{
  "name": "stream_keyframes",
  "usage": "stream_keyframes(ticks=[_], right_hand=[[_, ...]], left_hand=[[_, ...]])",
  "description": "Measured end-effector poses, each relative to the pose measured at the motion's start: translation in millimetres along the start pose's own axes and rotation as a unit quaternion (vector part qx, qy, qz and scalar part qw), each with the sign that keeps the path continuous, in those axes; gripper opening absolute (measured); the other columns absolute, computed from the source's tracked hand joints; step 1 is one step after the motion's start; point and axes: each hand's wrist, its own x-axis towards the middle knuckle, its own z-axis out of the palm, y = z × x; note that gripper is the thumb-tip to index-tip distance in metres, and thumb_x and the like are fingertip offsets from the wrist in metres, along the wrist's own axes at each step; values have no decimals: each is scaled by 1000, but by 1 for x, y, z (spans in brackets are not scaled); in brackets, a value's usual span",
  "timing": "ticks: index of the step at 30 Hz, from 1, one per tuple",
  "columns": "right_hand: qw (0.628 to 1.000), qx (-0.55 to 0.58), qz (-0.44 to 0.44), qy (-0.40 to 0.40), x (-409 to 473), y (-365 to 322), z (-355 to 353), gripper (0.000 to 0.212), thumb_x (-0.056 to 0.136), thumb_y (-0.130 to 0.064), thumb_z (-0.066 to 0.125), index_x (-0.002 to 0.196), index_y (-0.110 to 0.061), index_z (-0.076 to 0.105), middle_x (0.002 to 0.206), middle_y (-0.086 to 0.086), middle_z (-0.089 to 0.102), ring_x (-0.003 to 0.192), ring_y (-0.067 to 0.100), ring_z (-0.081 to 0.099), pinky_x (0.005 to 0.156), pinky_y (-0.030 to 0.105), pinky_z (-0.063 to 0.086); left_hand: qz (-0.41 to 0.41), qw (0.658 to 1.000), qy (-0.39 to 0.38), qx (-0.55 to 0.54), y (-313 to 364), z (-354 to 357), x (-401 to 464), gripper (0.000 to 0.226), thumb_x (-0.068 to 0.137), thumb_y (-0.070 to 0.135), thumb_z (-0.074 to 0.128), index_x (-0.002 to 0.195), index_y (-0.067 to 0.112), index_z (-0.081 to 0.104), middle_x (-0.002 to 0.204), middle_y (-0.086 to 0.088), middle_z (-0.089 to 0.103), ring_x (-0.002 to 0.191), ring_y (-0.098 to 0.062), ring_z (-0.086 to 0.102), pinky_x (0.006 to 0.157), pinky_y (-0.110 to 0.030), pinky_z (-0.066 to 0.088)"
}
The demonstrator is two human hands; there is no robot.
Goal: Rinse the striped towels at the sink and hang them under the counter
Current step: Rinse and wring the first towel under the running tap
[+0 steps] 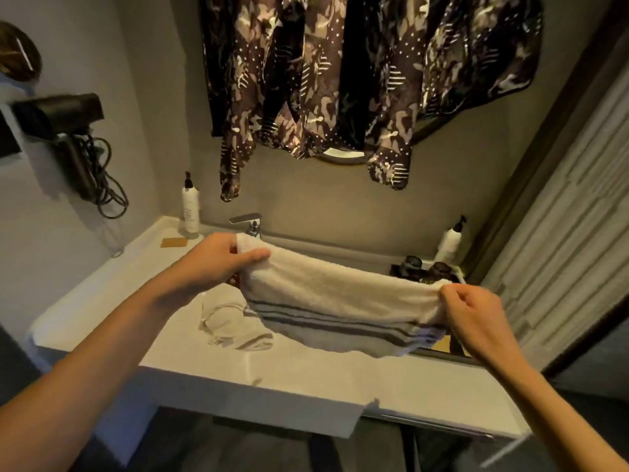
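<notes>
Two hands, your left hand point(218, 258) and right hand point(473, 311), are pinching the soft, limp striped towel point(340, 301) by its top corners, fingers curled, stretching it sagging over the sink point(218, 301).

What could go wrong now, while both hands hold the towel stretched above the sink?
The white terry towel with grey stripes is held only by its top corners, the left hand and right hand pinching; wet, it might slip. Its sagging lower edge could drag over the crumpled white cloth on the white counter.
</notes>
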Motion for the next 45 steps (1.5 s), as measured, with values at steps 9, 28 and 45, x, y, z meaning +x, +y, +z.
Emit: stream_keyframes(ticks=[9, 28, 45], right_hand=[[987, 155, 49, 12, -59, 103, -87, 36, 99, -22, 53, 81, 4, 71, 94, 29, 63, 84, 36, 61, 66, 34, 50], [954, 293, 60, -26, -65, 204, -185, 14, 91, -22, 67, 104, -22, 73, 85, -9, 78, 82, 11, 74, 62, 17, 58], [941, 140, -156, -264, -47, 65, -160, 19, 97, -21, 57, 104, -23, 74, 95, -6, 76, 90, 7, 72, 86, 23, 56]], left_hand=[[-6, 997, 40, 63, 64, 105, -32, 11, 78, 36, 82, 78, 24, 81, 78, 10, 79, 74, -4, 71, 67, -23, 53], [20, 998, 44, 40, 79, 250, -55, 21, 95, 19, 58, 108, 32, 68, 96, -9, 77, 94, -37, 73, 75, -51, 59], [-26, 950, -138, -280, 146, 336, -96, 55, 89, 50, 67, 127, 10, 64, 110, -11, 73, 97, -23, 71, 84, -38, 57]])
